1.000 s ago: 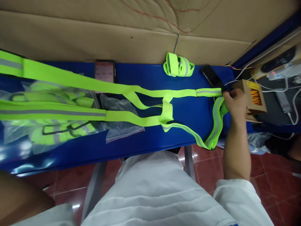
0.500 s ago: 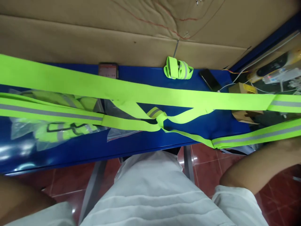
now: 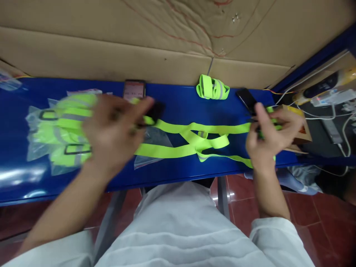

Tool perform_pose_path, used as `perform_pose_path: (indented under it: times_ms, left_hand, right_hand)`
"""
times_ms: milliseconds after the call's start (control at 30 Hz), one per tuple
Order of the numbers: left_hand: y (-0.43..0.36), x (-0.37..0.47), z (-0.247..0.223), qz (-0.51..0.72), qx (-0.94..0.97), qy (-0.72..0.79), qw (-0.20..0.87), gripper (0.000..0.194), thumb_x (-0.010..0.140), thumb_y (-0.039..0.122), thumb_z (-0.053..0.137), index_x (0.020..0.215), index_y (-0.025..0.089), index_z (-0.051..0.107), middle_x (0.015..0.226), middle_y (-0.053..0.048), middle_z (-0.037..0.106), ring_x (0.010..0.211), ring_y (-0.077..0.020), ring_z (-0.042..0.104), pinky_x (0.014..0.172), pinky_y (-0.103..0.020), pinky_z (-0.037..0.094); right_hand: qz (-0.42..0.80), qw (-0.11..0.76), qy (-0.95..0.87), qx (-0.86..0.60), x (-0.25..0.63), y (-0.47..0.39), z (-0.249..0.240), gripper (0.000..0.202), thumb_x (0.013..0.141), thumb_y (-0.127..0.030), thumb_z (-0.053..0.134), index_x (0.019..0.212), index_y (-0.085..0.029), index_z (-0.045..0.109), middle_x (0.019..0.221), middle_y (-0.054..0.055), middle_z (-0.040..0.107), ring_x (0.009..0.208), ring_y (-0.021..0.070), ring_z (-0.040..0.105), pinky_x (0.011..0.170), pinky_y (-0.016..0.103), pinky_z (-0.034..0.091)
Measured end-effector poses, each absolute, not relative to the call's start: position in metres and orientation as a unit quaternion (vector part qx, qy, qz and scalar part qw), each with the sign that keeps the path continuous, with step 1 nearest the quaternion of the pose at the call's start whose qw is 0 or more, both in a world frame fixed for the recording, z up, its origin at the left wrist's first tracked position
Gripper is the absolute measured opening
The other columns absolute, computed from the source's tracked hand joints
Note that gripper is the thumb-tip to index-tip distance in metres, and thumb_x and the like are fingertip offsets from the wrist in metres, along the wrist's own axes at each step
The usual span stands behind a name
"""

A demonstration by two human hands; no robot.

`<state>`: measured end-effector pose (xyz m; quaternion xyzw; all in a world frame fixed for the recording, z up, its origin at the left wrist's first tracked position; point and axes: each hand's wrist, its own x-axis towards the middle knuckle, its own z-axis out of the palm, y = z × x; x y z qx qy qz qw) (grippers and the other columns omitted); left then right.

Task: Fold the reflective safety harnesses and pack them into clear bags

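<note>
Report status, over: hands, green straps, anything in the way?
Left hand, blurred, and right hand: both holding reflective straps. Straps slack between hands. Clear plastic bag partly beneath.

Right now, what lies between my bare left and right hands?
The head view shows neon-yellow fabric straps spanning left hand to right hand, a clear plastic bag partly beneath them.

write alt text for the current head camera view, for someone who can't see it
A person's blurred left hand and right hand hold neon straps over a blue table. Similar straps in clear bags lie at left; a rolled strap, a lit phone and a dark phone lie farther back.
</note>
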<state>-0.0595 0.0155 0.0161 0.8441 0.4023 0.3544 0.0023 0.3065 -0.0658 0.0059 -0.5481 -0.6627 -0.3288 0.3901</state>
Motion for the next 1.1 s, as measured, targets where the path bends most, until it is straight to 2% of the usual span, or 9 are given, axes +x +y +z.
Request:
perform_pose_path:
  times_ms: [67, 133, 300, 467, 700, 800, 933, 1033, 1100]
  left_hand:
    - [0.011, -0.035, 0.0, 0.336, 0.861, 0.371, -0.093, 0.053, 0.095, 0.009, 0.054, 0.144, 0.029, 0.063, 0.099, -0.007, 0.065, 0.086, -0.0198, 0.063, 0.07, -0.031, 0.052]
    - [0.011, -0.011, -0.015, 0.3, 0.878, 0.345, -0.141, 0.06, 0.091, 0.004, 0.051, 0.147, 0.022, 0.061, 0.087, -0.006, 0.063, 0.076, -0.0198, 0.06, 0.059, -0.029, 0.045]
    - [0.017, 0.006, -0.04, 0.248, 0.882, 0.389, -0.103, 0.062, 0.089, 0.005, 0.05, 0.15, 0.013, 0.056, 0.092, -0.009, 0.063, 0.082, -0.0222, 0.064, 0.057, -0.03, 0.046]
    - [0.015, -0.001, -0.051, 0.225, 0.887, 0.4, -0.042, 0.065, 0.091, 0.006, 0.05, 0.155, 0.012, 0.045, 0.097, -0.009, 0.063, 0.089, -0.0227, 0.065, 0.054, -0.027, 0.045]
    - [0.012, -0.003, -0.048, 0.223, 0.891, 0.392, -0.043, 0.06, 0.097, 0.01, 0.048, 0.156, 0.012, 0.044, 0.099, -0.01, 0.061, 0.094, -0.0242, 0.063, 0.066, -0.029, 0.053]
    - [0.014, -0.001, -0.05, 0.271, 0.88, 0.39, 0.003, 0.057, 0.1, 0.019, 0.051, 0.156, 0.013, 0.044, 0.105, -0.012, 0.061, 0.101, -0.0263, 0.063, 0.075, -0.034, 0.057]
    - [0.016, 0.001, -0.052, 0.359, 0.857, 0.362, 0.078, 0.063, 0.101, 0.032, 0.056, 0.158, 0.013, 0.04, 0.112, -0.012, 0.059, 0.104, -0.0253, 0.062, 0.089, -0.04, 0.059]
    - [0.017, 0.0, -0.05, 0.371, 0.847, 0.366, 0.104, 0.065, 0.101, 0.031, 0.058, 0.16, 0.015, 0.037, 0.115, -0.011, 0.057, 0.106, -0.0234, 0.062, 0.093, -0.038, 0.059]
    - [0.019, -0.003, -0.047, 0.354, 0.855, 0.364, 0.11, 0.063, 0.102, 0.03, 0.057, 0.159, 0.014, 0.038, 0.118, -0.012, 0.057, 0.107, -0.023, 0.062, 0.095, -0.038, 0.058]
  right_hand:
    - [-0.282, 0.352, -0.7, -0.553, 0.273, -0.053, 0.002, 0.055, 0.092, -0.01, 0.058, 0.142, -0.031, 0.068, 0.109, 0.011, 0.057, 0.103, 0.0255, 0.064, 0.084, 0.039, 0.056]
    - [-0.243, 0.306, -0.73, -0.561, 0.252, -0.042, -0.006, 0.055, 0.093, -0.012, 0.056, 0.142, -0.033, 0.067, 0.112, 0.011, 0.06, 0.104, 0.0258, 0.066, 0.081, 0.036, 0.057]
    - [-0.199, 0.325, -0.777, -0.5, 0.23, -0.026, -0.036, 0.063, 0.091, -0.008, 0.054, 0.15, -0.031, 0.059, 0.107, 0.008, 0.064, 0.093, 0.0205, 0.069, 0.064, 0.029, 0.053]
    - [-0.168, 0.356, -0.775, -0.495, 0.217, -0.029, -0.046, 0.059, 0.092, -0.007, 0.059, 0.147, -0.028, 0.059, 0.103, 0.007, 0.061, 0.081, 0.0165, 0.065, 0.061, 0.028, 0.052]
    - [-0.18, 0.248, -0.784, -0.539, 0.212, -0.025, -0.032, 0.061, 0.093, -0.01, 0.053, 0.152, -0.027, 0.052, 0.108, 0.01, 0.062, 0.083, 0.0193, 0.067, 0.055, 0.028, 0.05]
    - [-0.125, 0.231, -0.803, -0.535, 0.206, -0.017, -0.023, 0.064, 0.095, -0.014, 0.052, 0.158, -0.024, 0.044, 0.116, 0.013, 0.059, 0.09, 0.023, 0.067, 0.06, 0.031, 0.056]
    - [-0.03, 0.265, -0.83, -0.49, 0.203, -0.006, -0.022, 0.071, 0.096, -0.017, 0.05, 0.164, -0.024, 0.032, 0.126, 0.015, 0.052, 0.112, 0.0289, 0.064, 0.08, 0.039, 0.063]
    - [0.022, 0.31, -0.833, -0.458, 0.209, -0.003, -0.031, 0.072, 0.097, -0.021, 0.053, 0.165, -0.029, 0.028, 0.13, 0.013, 0.05, 0.124, 0.0299, 0.059, 0.1, 0.046, 0.06]
    - [0.026, 0.329, -0.838, -0.434, 0.213, -0.004, -0.038, 0.074, 0.097, -0.021, 0.056, 0.164, -0.032, 0.026, 0.133, 0.013, 0.049, 0.129, 0.0308, 0.056, 0.106, 0.05, 0.057]
